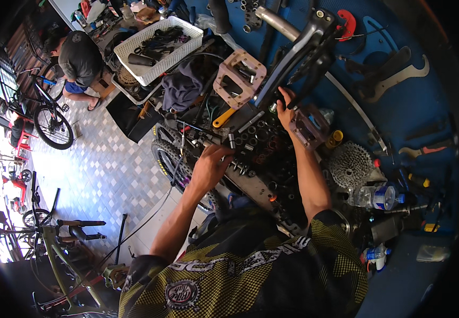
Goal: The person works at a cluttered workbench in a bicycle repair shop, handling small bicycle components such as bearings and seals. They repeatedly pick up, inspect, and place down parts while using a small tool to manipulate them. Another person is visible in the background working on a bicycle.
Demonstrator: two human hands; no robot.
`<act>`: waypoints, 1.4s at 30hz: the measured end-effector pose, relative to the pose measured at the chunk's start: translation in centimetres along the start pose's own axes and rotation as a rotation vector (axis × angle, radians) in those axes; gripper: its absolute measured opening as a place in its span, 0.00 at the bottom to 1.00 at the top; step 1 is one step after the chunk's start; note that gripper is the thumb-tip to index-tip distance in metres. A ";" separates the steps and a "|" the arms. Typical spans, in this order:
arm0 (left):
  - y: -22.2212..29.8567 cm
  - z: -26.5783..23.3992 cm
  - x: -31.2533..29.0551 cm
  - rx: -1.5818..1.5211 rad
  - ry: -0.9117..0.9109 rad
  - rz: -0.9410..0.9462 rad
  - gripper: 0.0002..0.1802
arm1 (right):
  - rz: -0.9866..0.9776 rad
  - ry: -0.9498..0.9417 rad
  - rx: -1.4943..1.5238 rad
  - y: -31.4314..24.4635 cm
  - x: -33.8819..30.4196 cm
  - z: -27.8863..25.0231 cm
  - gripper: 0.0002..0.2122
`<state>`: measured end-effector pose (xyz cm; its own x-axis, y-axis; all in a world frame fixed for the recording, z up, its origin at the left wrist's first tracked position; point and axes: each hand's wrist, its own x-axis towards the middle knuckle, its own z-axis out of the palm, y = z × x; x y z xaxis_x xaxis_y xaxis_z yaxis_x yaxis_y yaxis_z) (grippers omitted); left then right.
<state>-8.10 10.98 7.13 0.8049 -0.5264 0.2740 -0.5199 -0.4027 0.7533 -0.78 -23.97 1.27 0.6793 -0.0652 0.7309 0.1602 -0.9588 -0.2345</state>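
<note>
Grey and white tiled floor [102, 185] is seen toward nine o'clock in the head view, with a blue panel [423, 108] of tools spread from one to three o'clock. At ten o'clock a co-worker [81, 61] in dark clothing is seen low down, near a bicycle [54, 124]; a green frame [54, 257] is placed at eight o'clock.

Small metal parts are scattered over the cluttered tabletop [257, 187] around the centre. Just off the centre toward eight o'clock, the left hand [207, 168] is held with its fingers curled at the lower end of a silver cylinder [231, 139]; whether the cylinder is grasped or only touched cannot be told.

Between one and two o'clock, the right hand [287, 111] is raised beside a dark crank arm [293, 55]. Its fingers are partly extended and partly hidden, so whether anything is grasped cannot be told. A dark pedal [309, 127] is seen in front of the right wrist.

At twelve o'clock a pinkish pedal [220, 85] is seen, with a grey cloth [182, 87] heaped near it toward eleven, beyond which tools are held in a white basket [146, 79]. A sprocket cassette [349, 164] is set at three o'clock, and a clear bottle [366, 196] at four.
</note>
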 end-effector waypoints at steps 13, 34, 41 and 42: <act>-3.0 11.7 10.4 0.296 -0.249 0.126 0.12 | 0.100 -0.580 0.128 1.6 -1.0 -7.1 0.27; -3.2 14.2 10.7 0.387 -0.317 0.158 0.12 | -0.359 -0.176 0.155 3.4 3.6 10.1 0.13; -2.7 8.5 8.7 -0.457 -0.059 -0.268 0.10 | -0.230 -0.475 0.145 2.6 5.3 9.1 0.19; -2.7 7.7 8.2 -0.538 -0.027 -0.338 0.11 | -0.182 -0.541 0.137 2.3 5.5 8.4 0.20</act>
<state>-2.30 2.05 2.72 0.8879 -0.4582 -0.0411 -0.0163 -0.1206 0.9926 9.34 -24.22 -0.59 0.8953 0.2818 0.3449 0.3750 -0.8947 -0.2424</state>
